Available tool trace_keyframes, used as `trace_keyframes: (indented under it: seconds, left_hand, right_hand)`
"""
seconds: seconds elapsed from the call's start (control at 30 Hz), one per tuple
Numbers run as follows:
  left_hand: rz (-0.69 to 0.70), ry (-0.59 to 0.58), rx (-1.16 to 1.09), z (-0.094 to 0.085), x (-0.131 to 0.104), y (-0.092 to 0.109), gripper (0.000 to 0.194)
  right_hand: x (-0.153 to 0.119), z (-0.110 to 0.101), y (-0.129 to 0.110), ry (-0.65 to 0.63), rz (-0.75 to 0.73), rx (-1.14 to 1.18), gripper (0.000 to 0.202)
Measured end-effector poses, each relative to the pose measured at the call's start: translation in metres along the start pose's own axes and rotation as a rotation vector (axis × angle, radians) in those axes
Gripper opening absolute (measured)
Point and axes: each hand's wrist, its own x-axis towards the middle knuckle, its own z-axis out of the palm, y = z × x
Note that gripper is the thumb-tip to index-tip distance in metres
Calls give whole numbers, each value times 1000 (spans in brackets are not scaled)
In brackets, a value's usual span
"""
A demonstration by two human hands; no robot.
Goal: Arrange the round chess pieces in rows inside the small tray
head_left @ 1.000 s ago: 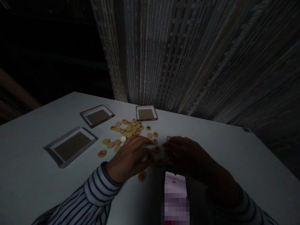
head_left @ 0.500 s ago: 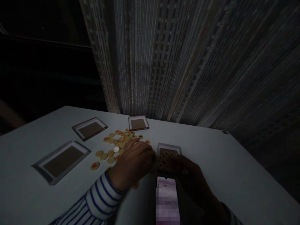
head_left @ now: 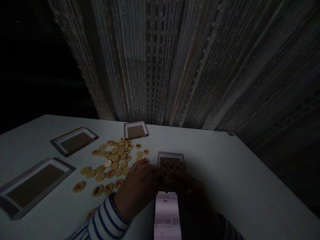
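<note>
Your half-curled hands (head_left: 138,186) partly hide the box (head_left: 171,154), grip indiscernible; a phone (head_left: 167,206) lies nearer you, loose discs (head_left: 114,158) leftward.

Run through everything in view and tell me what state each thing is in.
Box: open, round pieces inside
Leftmost tray: open, lying flat
Middle tray: open, lying flat
Far tray: open, lying flat
Loose pieces: scattered, some showing characters, others plain
Phone: screen lit
Curtain: hanging
Left hand: fingers bent, grip unclear
Right hand: in shadow, grip unclear
</note>
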Motion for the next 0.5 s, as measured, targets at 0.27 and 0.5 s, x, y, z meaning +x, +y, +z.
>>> trace_keyframes:
  seconds: [0.27, 0.5]
  left_hand:
    - [21, 77, -31, 8, -6, 5, 17]
    - [-48, -85, -97, 2, -1, 11, 14]
  right_hand:
    - [-4, 9, 5, -33, 16, 72, 21]
    - [1, 4, 0, -54, 61, 151, 18]
